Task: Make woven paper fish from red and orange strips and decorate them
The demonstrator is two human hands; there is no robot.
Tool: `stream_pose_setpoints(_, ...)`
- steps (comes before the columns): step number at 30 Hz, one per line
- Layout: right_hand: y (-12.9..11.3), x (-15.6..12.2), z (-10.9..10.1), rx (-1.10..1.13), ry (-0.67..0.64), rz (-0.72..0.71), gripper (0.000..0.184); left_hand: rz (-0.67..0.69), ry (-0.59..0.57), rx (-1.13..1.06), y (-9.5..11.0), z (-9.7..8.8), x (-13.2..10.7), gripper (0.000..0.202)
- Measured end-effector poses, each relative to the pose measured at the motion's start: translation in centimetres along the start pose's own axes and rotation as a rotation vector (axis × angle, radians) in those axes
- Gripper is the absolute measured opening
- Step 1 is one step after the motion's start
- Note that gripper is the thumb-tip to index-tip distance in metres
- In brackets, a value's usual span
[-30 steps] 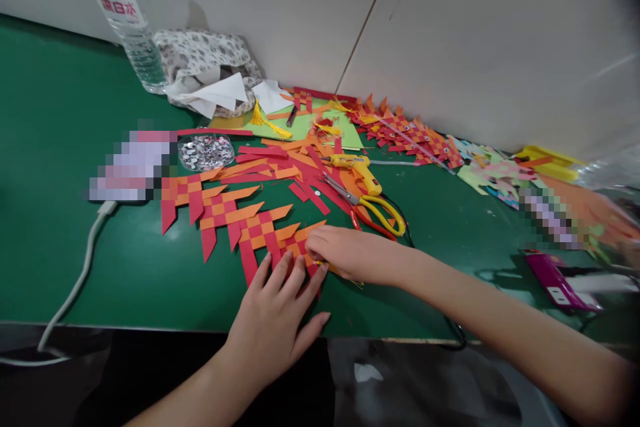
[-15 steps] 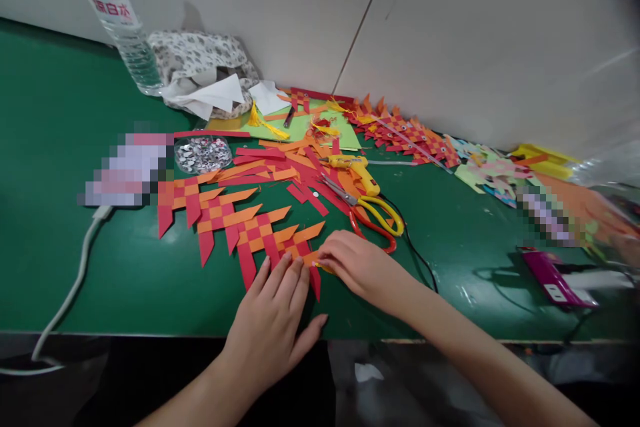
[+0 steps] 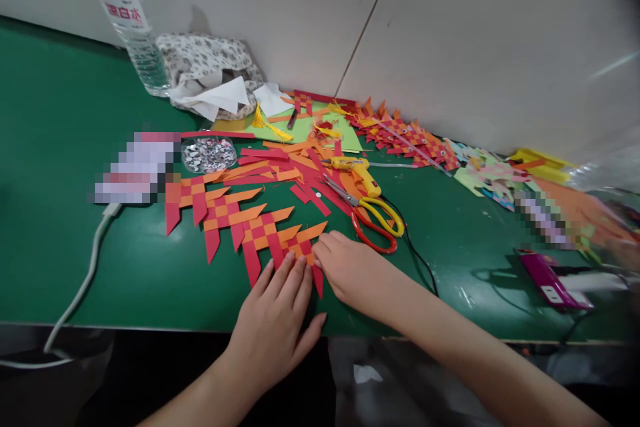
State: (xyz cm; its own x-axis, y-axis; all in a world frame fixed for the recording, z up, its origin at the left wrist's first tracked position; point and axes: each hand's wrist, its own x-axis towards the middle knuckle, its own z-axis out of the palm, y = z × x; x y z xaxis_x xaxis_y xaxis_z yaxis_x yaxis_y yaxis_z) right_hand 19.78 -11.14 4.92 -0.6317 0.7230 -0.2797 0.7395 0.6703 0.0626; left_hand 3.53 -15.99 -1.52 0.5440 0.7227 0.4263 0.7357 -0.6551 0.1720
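Observation:
My left hand (image 3: 275, 310) lies flat with its fingers stretched over a woven red and orange paper fish (image 3: 303, 240), pressing it to the table. At the right edge of that fish my right hand (image 3: 345, 265) has its fingers curled together, touching the paper; whatever is between the fingertips is hidden. More woven paper fish (image 3: 260, 232) overlap in a row running up to the left. Just beyond my right hand lie scissors (image 3: 375, 213) with one yellow and one red handle, and behind them a yellow glue gun (image 3: 363, 172).
Loose paper strips (image 3: 280, 161) lie beside a dish of googly eyes (image 3: 209, 155). A water bottle (image 3: 133, 27) and a patterned cloth pouch (image 3: 210, 57) stand by the wall. A purple power strip (image 3: 550, 283) is at right. Finished-looking woven fish (image 3: 400, 130) are piled behind.
My right hand has shifted slightly left against the fish's edge, covering the orange and yellow bit that showed under its fingertips. My left hand stays pressed on the fish.

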Motion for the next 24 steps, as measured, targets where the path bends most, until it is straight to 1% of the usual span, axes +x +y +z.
stream_pose_setpoints(5, 0.6, 0.6, -1.3, 0.248, -0.075, 0.113, 0.016, 0.003, -0.005, -0.016, -0.1, 0.0, -0.1, 0.051)
stream_pose_setpoints(7, 1.0, 0.9, -1.5, 0.336, -0.095, 0.133, 0.016, 0.000, -0.002, -0.020, -0.1, 0.0, -0.1, 0.050)
stream_pose_setpoints(16, 2.0, 0.9, -1.1, 0.538, -0.081, 0.173, 0.017, 0.006, 0.010, -0.006, -0.1, 0.2, -0.1, 0.051)
stream_pose_setpoints(19, 2.1, 0.6, -0.5, 0.578, -0.026, 0.193, 0.017, 0.006, -0.001, 0.000, 0.0, 0.2, -0.1, 0.053)
stream_pose_setpoints(24, 1.8, -1.0, 0.6, 0.634, 0.171, 0.293, 0.011, -0.014, -0.040, 0.011, 0.1, 0.1, 0.1, 0.056)
